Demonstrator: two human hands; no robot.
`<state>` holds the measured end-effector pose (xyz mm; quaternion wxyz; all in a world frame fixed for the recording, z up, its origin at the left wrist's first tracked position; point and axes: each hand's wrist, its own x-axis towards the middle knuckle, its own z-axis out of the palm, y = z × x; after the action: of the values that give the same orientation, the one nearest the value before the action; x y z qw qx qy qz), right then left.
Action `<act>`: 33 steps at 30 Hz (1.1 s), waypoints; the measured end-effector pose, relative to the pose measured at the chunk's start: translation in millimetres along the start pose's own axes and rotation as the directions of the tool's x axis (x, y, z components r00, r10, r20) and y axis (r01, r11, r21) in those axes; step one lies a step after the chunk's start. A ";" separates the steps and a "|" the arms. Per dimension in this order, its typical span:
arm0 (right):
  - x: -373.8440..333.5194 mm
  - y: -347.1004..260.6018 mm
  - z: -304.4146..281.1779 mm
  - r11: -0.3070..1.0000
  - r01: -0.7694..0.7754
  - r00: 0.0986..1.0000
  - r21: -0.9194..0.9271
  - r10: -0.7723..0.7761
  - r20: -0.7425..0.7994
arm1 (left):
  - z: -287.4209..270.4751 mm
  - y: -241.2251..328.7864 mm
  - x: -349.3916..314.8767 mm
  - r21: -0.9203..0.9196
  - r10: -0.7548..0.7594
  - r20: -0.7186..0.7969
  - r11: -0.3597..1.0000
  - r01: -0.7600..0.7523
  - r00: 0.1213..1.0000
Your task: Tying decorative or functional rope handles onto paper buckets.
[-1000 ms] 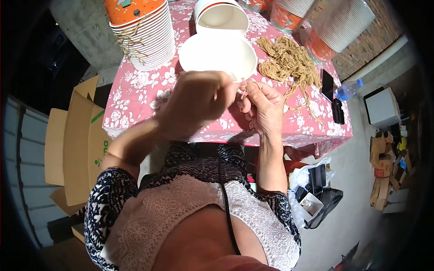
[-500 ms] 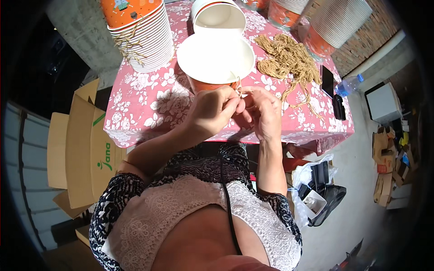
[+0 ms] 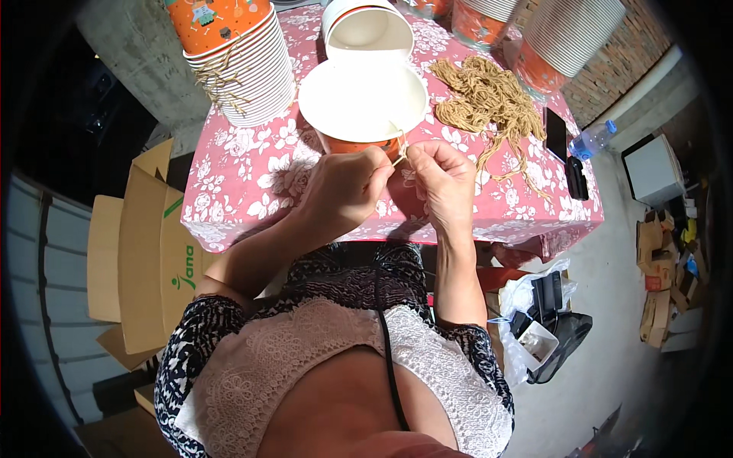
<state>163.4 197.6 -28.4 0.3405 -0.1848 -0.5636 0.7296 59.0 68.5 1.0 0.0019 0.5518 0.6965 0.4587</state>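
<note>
An orange paper bucket [image 3: 359,144] with a white inside stands near the middle of the table, its mouth tilted toward me. A thin tan cord [image 3: 403,142] hangs at its near right rim. My left hand [image 3: 347,183] is closed on one part of this cord, just in front of the bucket. Beside it, my right hand [image 3: 443,175] pinches the cord between thumb and fingers. A short stretch of cord shows between the two hands. Whether it is knotted is too small to tell.
A tall stack of orange buckets [image 3: 248,76] with cord ends stands at left. Behind lies another white-lined bucket [image 3: 370,34]. At right are a heap of tan cords [image 3: 489,99], a phone [image 3: 555,135], a plastic bottle [image 3: 594,140] and more stacked buckets [image 3: 573,42]. A cardboard box [image 3: 145,259] sits left of the table.
My hands have drawn apart a little, the left one to the left, and the cord between them now shows. The bucket has stayed nearly in place.
</note>
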 end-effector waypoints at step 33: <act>4.3 -11.8 12.4 0.754 0.311 0.926 -0.579 -0.378 0.004 | -23.9 3.2 63.3 0.208 0.145 0.108 0.964 -0.165 0.984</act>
<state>155.7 193.5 -13.1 0.4293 -0.2118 -0.7594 0.4406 24.5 101.9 48.7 -0.0620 0.6219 0.6962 0.3531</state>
